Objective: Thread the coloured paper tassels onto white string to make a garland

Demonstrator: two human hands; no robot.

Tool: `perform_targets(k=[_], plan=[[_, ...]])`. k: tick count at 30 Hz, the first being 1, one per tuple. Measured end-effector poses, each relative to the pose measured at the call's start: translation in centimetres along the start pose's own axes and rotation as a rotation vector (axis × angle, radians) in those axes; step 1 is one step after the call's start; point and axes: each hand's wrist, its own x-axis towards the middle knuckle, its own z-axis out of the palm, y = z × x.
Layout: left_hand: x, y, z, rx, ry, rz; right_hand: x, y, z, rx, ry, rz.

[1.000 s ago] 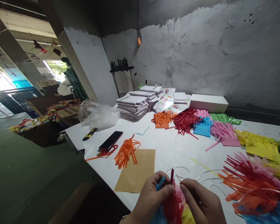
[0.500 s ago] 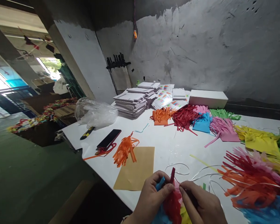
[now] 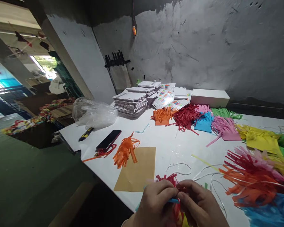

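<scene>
My left hand (image 3: 153, 201) is closed around a bunch of red fringed paper strips, a paper tassel (image 3: 167, 177), near the front edge of the white table. A blue strip (image 3: 174, 200) pokes out by its thumb. My right hand (image 3: 198, 200) pinches the same red tassel just to the right, fingertips meeting those of my left hand. Some yellow paper (image 3: 185, 220) shows below between the hands. Behind them, an orange tassel (image 3: 125, 152) lies partly over a tan paper sheet (image 3: 142, 170). My fingers hide the exact pinch point.
White string (image 3: 180, 164) loops over the table. Colourful fringed paper (image 3: 251, 179) heaps at the right, with more bundles along the back. A phone (image 3: 109, 140), a utility knife (image 3: 85, 134), a plastic bag (image 3: 94, 112), card stacks (image 3: 130, 105) and a white box (image 3: 210, 97) stand around.
The red paper has turned so its fringed ends spread above my left hand. The upright red end has gone from view; my right fingers have closed in against the left ones.
</scene>
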Motion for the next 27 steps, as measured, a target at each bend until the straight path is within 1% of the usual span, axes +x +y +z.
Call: perform_targets(k=[2,4,5,7,8,9,10,11,13,15,16,17,19,21,24,27], plan=[[-0.3,-0.1,0.5,-0.004,-0.030,-0.012,0.3,-0.2,0.0,-0.125,0.075,-0.114],[-0.7,-0.1,1.0,-0.073,-0.080,-0.102,0.8,-0.5,-0.3,-0.203,0.242,-0.256],[-0.8,-0.2,1.2,-0.114,-0.124,-0.191,1.0,-0.6,-0.6,-0.176,0.342,-0.308],[-0.8,-0.2,1.3,-0.196,-0.219,-0.433,1.1,-0.9,-1.4,0.010,0.523,-0.353],[-0.7,-0.3,1.2,-0.246,-0.246,-0.560,1.1,-0.9,-1.8,0.126,0.571,-0.349],[-0.6,-0.3,1.0,-0.311,-0.250,-0.674,0.9,-1.0,-2.2,0.210,0.589,-0.330],[-0.5,-0.3,0.8,-0.412,-0.225,-0.773,0.5,-0.9,-2.4,0.240,0.581,-0.300],[-0.3,-0.4,0.6,-0.555,-0.178,-0.855,0.2,-0.9,-2.6,0.210,0.555,-0.265],[-0.2,-0.5,0.4,-0.898,-0.083,-0.974,-0.6,-0.6,-2.5,0.000,0.436,-0.220],[-0.1,-0.5,0.5,-1.155,-0.040,-1.028,-1.2,-0.2,-2.0,-0.261,0.298,-0.286],[-0.1,-0.6,0.7,-1.221,-0.034,-1.038,-1.3,0.1,-1.7,-0.367,0.244,-0.353],[-0.1,-0.6,0.9,-1.252,-0.032,-1.038,-1.3,0.3,-1.3,-0.453,0.206,-0.420],[-0.2,-0.6,1.3,-1.297,-0.018,-1.036,-1.3,0.8,-0.6,-0.555,0.204,-0.495],[-0.3,-0.7,1.8,-1.348,0.023,-1.047,-1.2,1.0,0.2,-0.586,0.244,-0.497],[-0.6,-0.6,2.2,-1.386,0.089,-1.056,-1.1,0.9,1.0,-0.567,0.311,-0.462],[-0.5,-0.3,2.4,-1.430,0.089,-1.042,-1.1,0.4,1.5,-0.522,0.325,-0.459]])
